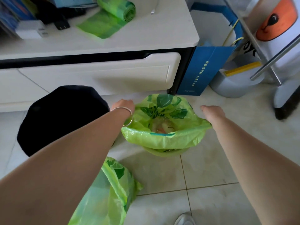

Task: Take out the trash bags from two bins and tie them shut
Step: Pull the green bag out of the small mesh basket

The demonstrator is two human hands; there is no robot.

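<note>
A green trash bag (164, 140) with leaf print stands open on the floor tiles, with scraps inside. My left hand (124, 105) grips its rim on the left side; a silver bangle sits on that wrist. On the right side my right hand (212, 113) pinches the rim and pulls it outward. The bag hides whatever bin may be under it. A black bin (61, 117) stands bare of a bag to the left. A second green bag (112, 190) lies on the floor near me, partly behind my left forearm.
A white cabinet (97, 73) with a drawer stands behind the bins. A roll of green bags (113, 15) lies on its top. A blue paper bag (203, 70) leans at its right. A grey bucket (233, 83) and a metal stand are at far right. My shoe (185, 220) shows below.
</note>
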